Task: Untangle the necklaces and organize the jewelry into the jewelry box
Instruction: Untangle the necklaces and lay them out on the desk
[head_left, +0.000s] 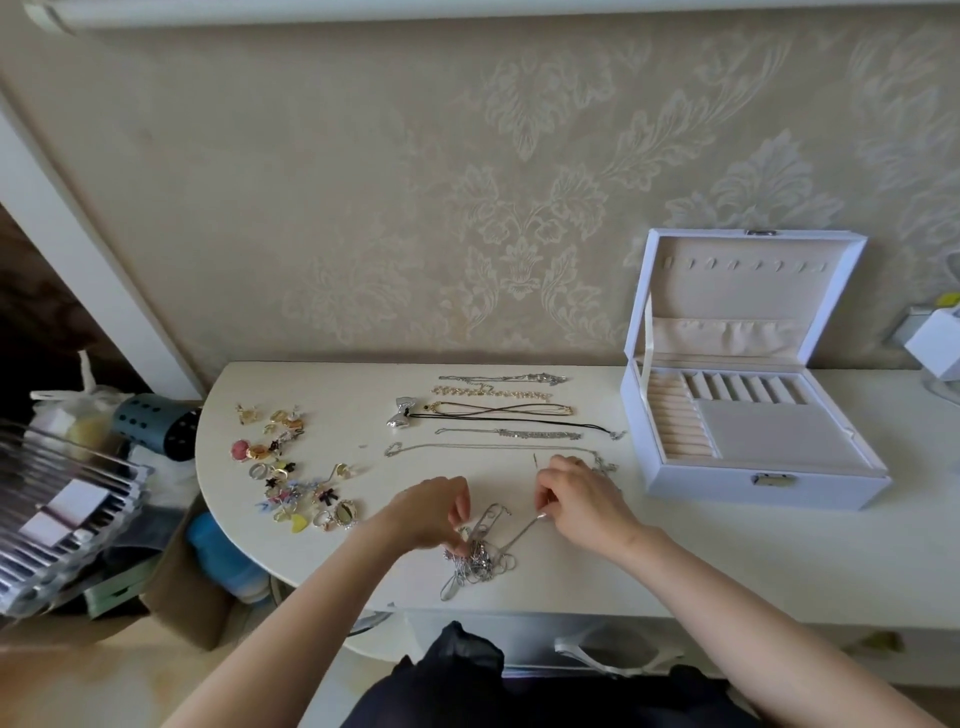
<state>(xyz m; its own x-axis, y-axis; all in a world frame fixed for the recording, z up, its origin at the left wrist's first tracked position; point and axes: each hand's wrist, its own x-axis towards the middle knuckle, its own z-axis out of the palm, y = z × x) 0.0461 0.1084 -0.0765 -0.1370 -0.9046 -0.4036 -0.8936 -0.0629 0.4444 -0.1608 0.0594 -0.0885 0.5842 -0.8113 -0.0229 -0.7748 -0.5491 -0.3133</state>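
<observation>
1. Head view (the only view). The surface (727, 566) is white, with a rounded left end; its back edge meets a patterned wall (363, 182).
2. The jewelry box (717, 486) is white and stands at the back edge, right of both hands. Its lid (743, 291) is up and leans back toward the wall, showing a row of hooks and a gathered pocket. The base shows beige ring rolls and divided slots.
3. The tangle of necklaces (475, 561), a knot of silver chains, lies near the front edge, between the two hands.
4. Left hand (434, 512): the grip is closed on the tangle of necklaces, fingers curled down and fingertips pinching the top of the knot.
5. Right hand (582, 499): the grip is closed, thumb and fingertips pinching a silver strand (522, 532) that runs down-left into the tangle. A thin pin-like item (535, 460) stands just above this hand; I cannot tell what it is.
6. The straightened necklaces (498, 413) lie in parallel rows toward the back edge, between the rounded left end and the jewelry box. They are silver chains, a gold chain, and a black cord with a silver bow pendant (402, 414).
7. The small jewelry heap (291, 467) of rings, earrings and coloured pieces is spread near the rounded left end, well apart from the box.
8. Off the surface, past the left end, are a cardboard box (182, 597) and a dark blue perforated container (156, 423).
</observation>
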